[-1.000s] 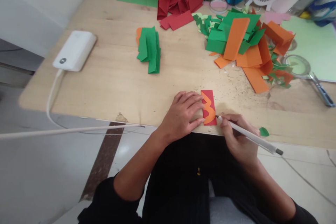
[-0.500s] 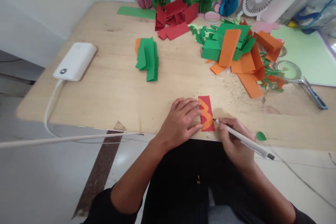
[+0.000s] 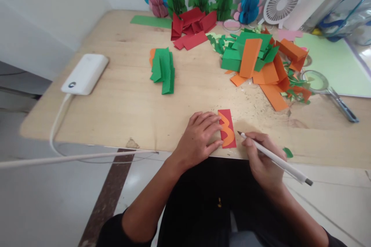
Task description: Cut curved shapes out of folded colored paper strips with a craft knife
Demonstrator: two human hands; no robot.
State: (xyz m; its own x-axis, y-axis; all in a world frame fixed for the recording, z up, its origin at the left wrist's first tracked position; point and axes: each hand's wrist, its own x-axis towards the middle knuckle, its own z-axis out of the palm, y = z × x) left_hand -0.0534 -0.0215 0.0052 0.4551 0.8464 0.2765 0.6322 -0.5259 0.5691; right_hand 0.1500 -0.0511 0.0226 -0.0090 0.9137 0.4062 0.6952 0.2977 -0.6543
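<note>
My left hand (image 3: pixel 198 137) lies flat near the table's front edge, its fingertips pressing the left side of an orange curvy cutout (image 3: pixel 228 134). That cutout rests on a red paper strip (image 3: pixel 232 115). My right hand (image 3: pixel 262 158) grips a white pencil (image 3: pixel 275 157) between thumb and fingers. The pencil's dark tip is a little to the right of the red strip, apart from it. A small green paper piece (image 3: pixel 288 152) lies beside my right hand, partly behind it.
Folded green papers (image 3: pixel 164 70) lie at centre-left, red ones (image 3: pixel 193 23) behind. Green and orange papers (image 3: pixel 251 58) pile up at the right, near a cutter (image 3: pixel 343 105). A power bank (image 3: pixel 85 74) sits left; paper figures and a fan (image 3: pixel 281 4) stand at the back.
The pencil tip has moved from the red strip's right edge to a short distance right of it. My left hand keeps its place on the cutout. The view has shifted slightly.
</note>
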